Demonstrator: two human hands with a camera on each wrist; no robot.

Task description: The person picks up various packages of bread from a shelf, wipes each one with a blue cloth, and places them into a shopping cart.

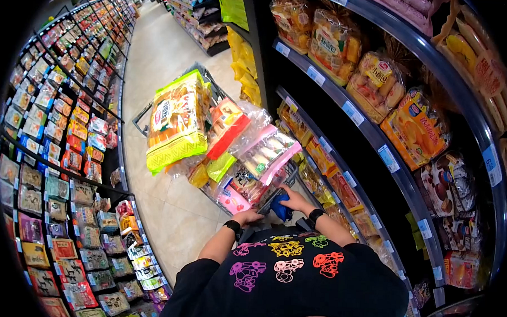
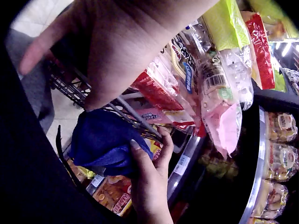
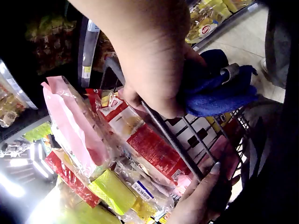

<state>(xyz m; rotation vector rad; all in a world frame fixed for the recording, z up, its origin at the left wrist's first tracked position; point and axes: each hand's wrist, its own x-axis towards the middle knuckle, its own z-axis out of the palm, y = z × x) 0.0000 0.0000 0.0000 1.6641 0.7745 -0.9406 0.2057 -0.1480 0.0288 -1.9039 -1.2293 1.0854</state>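
In front of me stands a grey wire shopping cart (image 3: 170, 140), piled with packaged breads and snacks. My right hand (image 1: 293, 200) holds a crumpled blue cloth bundle (image 2: 105, 142) at the cart's near end. Its thumb lies over the cloth, and its index finger reaches to the cart's rim. My left hand (image 1: 247, 216) rests at the near edge, thumb on the rim in the right wrist view; in the left wrist view one finger stretches out straight. Close by are a pink-edged bread bag (image 1: 269, 153) and a red-and-white packet (image 3: 149, 144). A large green-and-yellow bread bag (image 1: 176, 119) tops the load.
Shelves of packaged breads (image 1: 373, 84) curve along the right, close to the cart. A long snack rack (image 1: 70, 135) lines the left side. Pale tiled floor (image 1: 152, 194) runs up the aisle between them, and yellow bags (image 1: 245, 69) hang on a shelf end ahead.
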